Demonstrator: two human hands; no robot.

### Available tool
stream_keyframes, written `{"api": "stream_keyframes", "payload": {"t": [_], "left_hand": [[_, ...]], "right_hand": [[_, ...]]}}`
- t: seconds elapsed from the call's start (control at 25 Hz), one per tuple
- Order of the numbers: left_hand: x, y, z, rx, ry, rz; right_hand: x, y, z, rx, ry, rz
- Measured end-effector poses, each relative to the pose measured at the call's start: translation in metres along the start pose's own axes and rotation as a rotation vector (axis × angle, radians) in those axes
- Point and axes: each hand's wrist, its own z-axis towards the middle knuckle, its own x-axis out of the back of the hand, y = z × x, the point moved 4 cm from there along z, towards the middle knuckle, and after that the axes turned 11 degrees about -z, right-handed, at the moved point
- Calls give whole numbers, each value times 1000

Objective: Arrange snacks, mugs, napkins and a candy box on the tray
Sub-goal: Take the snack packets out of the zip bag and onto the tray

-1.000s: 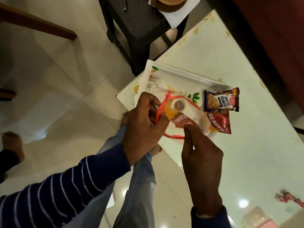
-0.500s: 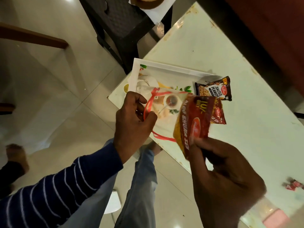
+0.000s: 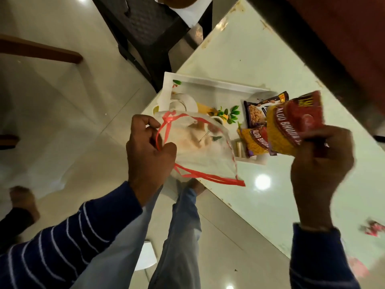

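Holding a clear plastic bag [image 3: 200, 147] by its red handles, the left grip [image 3: 151, 149] is pinched shut on them, bag hanging open just to its right over the white tray [image 3: 210, 85]. Past the bag, a peanut packet [image 3: 255, 112] and an aloo bhujia packet [image 3: 253, 140] lie on the tray's right end. Further right, the right grip [image 3: 321, 161] is clamped on a second aloo bhujia pack [image 3: 291, 124], held up above the pale worktop [image 3: 260, 53], partly over those two.
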Motion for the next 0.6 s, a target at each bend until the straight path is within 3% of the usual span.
{"api": "stream_keyframes", "payload": {"t": [0.16, 0.4, 0.56, 0.6], "left_hand": [[1, 3, -7, -91, -116, -68], [0, 3, -10, 10, -244, -184], [3, 5, -9, -2, -280, -197], [4, 6, -8, -8, -271, -181]], "right_hand": [[-60, 15, -4, -119, -62, -5], [-135, 65, -14, -495, -254, 247], [-107, 55, -17, -469, -177, -212], [-92, 37, -20, -433, -137, -203]]}}
